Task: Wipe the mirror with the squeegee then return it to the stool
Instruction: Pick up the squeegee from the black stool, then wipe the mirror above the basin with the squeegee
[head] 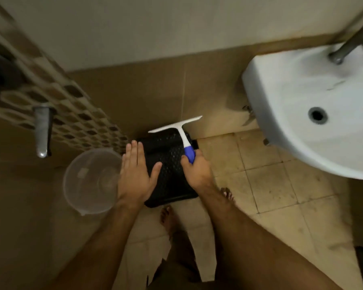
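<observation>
Nearest, the left hand (135, 172) lies flat with fingers straight above the black stool (170, 164), holding nothing — whether it touches is unclear. At its 3 o'clock, the right hand (194, 166) grips the blue handle of the squeegee (181, 132), blade over the stool's far edge. A clear bucket (90, 181) sits at 9 o'clock — the white sink (302, 114) at 2.

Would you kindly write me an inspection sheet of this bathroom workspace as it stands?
Surface: black stool on a tiled floor.
Job's things: squeegee over the stool, blade toward the wall; mirror not in view.
Clutter: clear plastic bucket left of the stool.
Grippers: right hand grips the blue handle; left hand flat, fingers straight.
Cables: nothing seen.
Surroundings: white sink at right, wall tap at left.
</observation>
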Tool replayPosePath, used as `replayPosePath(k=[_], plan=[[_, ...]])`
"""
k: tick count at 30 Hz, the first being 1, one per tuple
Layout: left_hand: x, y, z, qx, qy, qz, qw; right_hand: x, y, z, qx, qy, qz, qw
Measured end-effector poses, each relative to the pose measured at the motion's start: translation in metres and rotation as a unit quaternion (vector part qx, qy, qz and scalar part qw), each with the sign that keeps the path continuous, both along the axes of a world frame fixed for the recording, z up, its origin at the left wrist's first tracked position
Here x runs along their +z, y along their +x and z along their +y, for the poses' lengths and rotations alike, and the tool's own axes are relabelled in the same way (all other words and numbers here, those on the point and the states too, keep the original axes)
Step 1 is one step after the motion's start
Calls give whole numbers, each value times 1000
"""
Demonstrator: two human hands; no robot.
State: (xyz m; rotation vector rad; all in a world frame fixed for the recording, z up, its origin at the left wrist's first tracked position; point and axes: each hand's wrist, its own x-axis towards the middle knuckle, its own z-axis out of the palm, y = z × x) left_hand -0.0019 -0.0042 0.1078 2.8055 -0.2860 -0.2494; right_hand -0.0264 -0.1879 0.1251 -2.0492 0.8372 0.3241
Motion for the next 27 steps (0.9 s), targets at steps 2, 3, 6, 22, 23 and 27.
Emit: replayPosePath(k=[2,3,6,22,23,27], plan=[[23,-2,-10,-1,-8,-1,1000,28,-8,-12,-5,-9,-17,1000],[35,-1,-16,-4,-10,-1,1000,41,-11,-18,-6,-14,-29,999],[66,4,-34,-12,-22,-25,999,71,-15,-33,-19,-21,-57,998],[204,-84,-191,-7,-26,-174,984,198,-95,-195,-10,-41,-280,959],[215,-94,-203,-2,-27,-185,982,207,-103,-207,-10,-40,-289,956],[256,-121,-240,24,-53,-227,972,246,-131,-247,-3,-27,-333,942]])
